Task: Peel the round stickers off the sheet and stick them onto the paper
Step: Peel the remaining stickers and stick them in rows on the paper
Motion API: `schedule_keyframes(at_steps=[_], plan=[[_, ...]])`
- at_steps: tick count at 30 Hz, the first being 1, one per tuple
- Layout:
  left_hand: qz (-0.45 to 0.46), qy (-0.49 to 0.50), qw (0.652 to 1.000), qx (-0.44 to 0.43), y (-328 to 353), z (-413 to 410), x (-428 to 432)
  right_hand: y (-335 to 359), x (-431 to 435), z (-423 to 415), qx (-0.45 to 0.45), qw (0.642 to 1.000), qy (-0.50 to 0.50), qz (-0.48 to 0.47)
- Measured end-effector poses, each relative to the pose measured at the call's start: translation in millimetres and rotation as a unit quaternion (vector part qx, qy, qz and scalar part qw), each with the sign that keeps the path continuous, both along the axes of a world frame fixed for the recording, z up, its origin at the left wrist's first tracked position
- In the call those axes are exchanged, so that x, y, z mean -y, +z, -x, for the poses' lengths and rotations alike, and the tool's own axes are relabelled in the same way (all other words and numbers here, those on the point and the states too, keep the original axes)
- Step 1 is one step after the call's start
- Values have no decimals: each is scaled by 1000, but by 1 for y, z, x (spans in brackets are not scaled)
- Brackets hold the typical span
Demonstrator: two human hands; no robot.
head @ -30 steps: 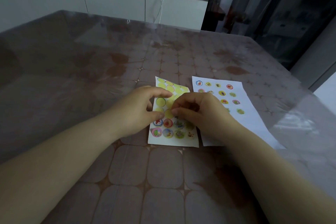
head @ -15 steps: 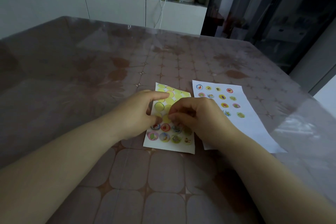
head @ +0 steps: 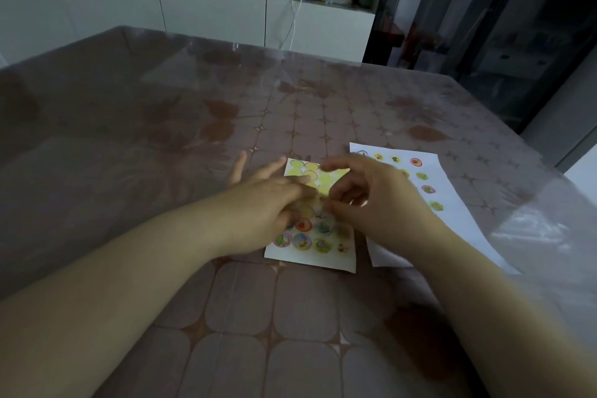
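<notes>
At the centre of the table (head: 161, 139), the sticker sheet (head: 310, 258) lies flat, with bare yellow circles in its upper rows and picture stickers (head: 302, 241) in its lower rows. The left hand (head: 261, 207) rests on the sheet's left part, fingers straight and spread. The right hand (head: 371, 203) is over the sheet's middle with fingers curled; blur hides whether they pinch a sticker. Just right of the sheet lies the white paper (head: 462, 223), which carries stuck stickers (head: 416, 161).
</notes>
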State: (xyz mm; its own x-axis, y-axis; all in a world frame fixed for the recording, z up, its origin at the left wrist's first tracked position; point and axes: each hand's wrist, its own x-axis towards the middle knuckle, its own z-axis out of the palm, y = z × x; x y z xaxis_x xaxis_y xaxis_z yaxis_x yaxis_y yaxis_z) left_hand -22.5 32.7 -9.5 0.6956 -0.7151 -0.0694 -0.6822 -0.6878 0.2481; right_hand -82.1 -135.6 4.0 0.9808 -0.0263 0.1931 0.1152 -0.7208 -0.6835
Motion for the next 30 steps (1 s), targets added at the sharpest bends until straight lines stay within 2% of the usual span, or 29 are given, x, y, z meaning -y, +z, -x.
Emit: schedule_keyframes(at_steps=[4,7,10,18,22,30], plan=[[26,15,1000,4,0,-3,-4,25,35,7,-1,997,-66,30],[11,20,1000,9,-1,-4,-3,35,61,10,-69,991,-102,47],[-4,18,1000,4,-4,-6,-3,31,77,13,-144,981,-127,19],[-15,6,1000,19,-6,-7,-4,27,75,13,-211,970,-118,-10],[10,1,1000,19,-6,-7,-5,21,77,9,-250,959,-131,-30],[6,11,1000,8,-4,-8,-4,15,77,1,-289,944,-153,33]])
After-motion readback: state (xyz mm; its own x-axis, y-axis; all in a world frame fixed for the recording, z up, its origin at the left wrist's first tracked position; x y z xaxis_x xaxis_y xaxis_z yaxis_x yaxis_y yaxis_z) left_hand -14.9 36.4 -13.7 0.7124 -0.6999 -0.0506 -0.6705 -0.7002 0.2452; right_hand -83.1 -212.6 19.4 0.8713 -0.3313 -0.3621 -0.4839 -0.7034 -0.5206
